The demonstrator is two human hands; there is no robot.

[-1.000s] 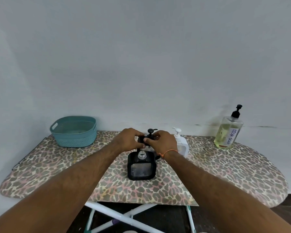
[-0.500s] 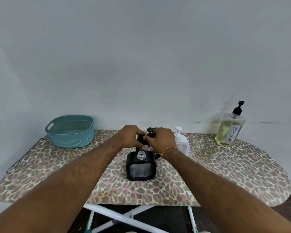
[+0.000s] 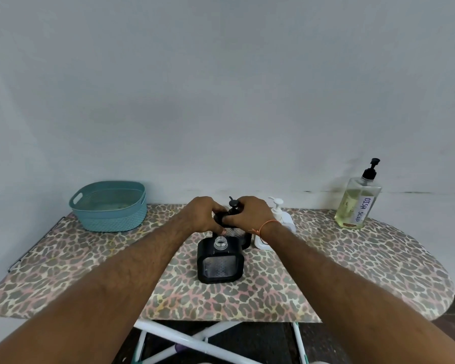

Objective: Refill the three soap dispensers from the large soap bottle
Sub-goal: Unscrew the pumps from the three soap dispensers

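A black square dispenser (image 3: 219, 262) stands mid-board with its neck open and no pump on it. Right behind it is a second black dispenser (image 3: 237, 233), mostly hidden by my hands. My left hand (image 3: 204, 215) and my right hand (image 3: 250, 212) both grip its black pump cap (image 3: 231, 210) from either side, and the nozzle sticks up between them. A white pump dispenser (image 3: 280, 219) stands just right of my right wrist. The large soap bottle (image 3: 359, 203), with yellowish liquid, a black pump and a "DISH SOAP" label, stands at the far right by the wall.
A teal basket (image 3: 111, 206) sits at the back left of the leopard-print ironing board (image 3: 352, 271). The board's white legs (image 3: 184, 340) show below its front edge. A grey wall rises close behind everything.
Both hands have stayed on the rear dispenser's pump cap with only small finger shifts. The view has drifted slightly, so the basket and bottle sit a little differently in frame.
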